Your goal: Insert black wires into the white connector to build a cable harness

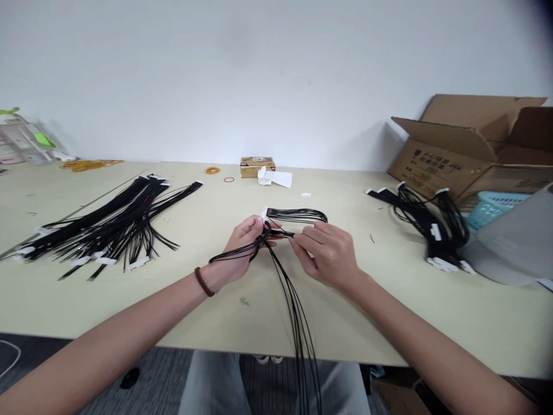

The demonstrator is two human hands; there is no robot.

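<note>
i see the black cable bundle gathered at its middle, just above the table, pinched between my left hand and right hand. one folded end loops flat on the far side, a white tag at its start. the thin strands fan out toward me, trailing over the table's near edge.

A long pale bench stands against a plain white wall, with grey carpet floor under it and soft even light all over.
</note>
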